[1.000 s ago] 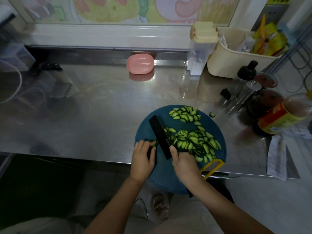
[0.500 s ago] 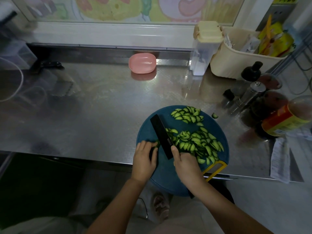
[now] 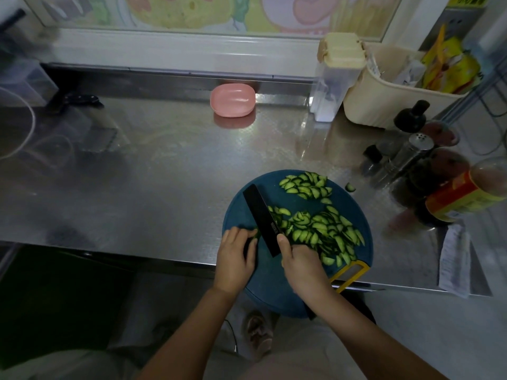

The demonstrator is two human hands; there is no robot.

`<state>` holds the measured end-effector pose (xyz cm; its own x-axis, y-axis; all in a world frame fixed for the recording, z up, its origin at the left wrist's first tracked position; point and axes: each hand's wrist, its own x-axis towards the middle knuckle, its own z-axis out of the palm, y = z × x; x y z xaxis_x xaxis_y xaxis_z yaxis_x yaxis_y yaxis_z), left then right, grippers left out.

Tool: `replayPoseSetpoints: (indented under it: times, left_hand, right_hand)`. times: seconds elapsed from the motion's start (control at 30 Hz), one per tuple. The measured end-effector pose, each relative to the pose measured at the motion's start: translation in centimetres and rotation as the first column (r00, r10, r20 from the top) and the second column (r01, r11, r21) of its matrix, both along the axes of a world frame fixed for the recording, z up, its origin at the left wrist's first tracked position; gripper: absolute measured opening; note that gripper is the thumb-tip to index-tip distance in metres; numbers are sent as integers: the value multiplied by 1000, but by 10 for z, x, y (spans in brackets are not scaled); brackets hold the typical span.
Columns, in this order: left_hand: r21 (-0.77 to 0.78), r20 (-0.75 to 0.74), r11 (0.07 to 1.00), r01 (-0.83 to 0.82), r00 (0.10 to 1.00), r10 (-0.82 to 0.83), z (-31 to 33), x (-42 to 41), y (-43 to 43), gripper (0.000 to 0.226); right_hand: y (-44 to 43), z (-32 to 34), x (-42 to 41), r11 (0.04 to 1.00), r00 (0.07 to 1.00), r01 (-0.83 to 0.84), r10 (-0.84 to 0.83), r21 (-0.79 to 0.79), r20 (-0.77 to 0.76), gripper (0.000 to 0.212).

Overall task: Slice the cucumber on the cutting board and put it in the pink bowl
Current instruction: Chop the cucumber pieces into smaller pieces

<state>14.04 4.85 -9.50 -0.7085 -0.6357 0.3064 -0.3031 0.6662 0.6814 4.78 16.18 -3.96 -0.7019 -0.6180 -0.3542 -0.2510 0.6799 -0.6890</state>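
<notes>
A person stands at a steel counter (image 3: 164, 174), slicing on a round blue board (image 3: 238, 215) that overhangs the near edge. The right hand (image 3: 301, 267) is wrapped around the handle of a black knife (image 3: 262, 218), with one digit lying up along the blade. The blade points away from the body, and its edge is down on the board. Just to the left of the blade, the left hand (image 3: 236, 256) curls its fingertips over the last bit of cucumber (image 3: 255, 233), pinning it against the board. Only a sliver of green shows beneath the fingers, so probably just a short stub is left to cut. To the right of the knife hand lies a wide heap of slices (image 3: 321, 229). A second, neater row sits farther out past the blade tip, and a stray slice (image 3: 350, 187) lies off the board on the counter. The pink bowl (image 3: 232, 100) sits well beyond both hands at the back of the counter, with no slices visible in it. The cutting looks nearly finished; moving the slices to the bowl is not yet begun.
</notes>
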Motion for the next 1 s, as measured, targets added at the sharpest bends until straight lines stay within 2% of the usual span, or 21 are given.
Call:
replayPoseSetpoints:
  times: [0.33, 0.47, 0.73, 1.0]
  left_hand:
    - [28, -20, 1000, 4, 1000, -4, -2, 1, -1, 22]
    - [46, -33, 999, -3, 999, 5, -2, 0, 0, 21]
    - [33, -26, 999, 3, 1000, -3, -4, 1, -2, 18]
    - [26, -21, 1000, 11, 1000, -11, -3, 2, -2, 20]
  right_hand:
    - [-11, -5, -3, 996, 993, -32, 42, 88, -109, 61]
    - [7, -8, -6, 999, 999, 21, -20, 38, -27, 63]
    - [5, 3, 1, 998, 999, 37, -37, -45, -7, 65]
    - [0, 3, 3, 999, 999, 32, -32, -26, -2, 65]
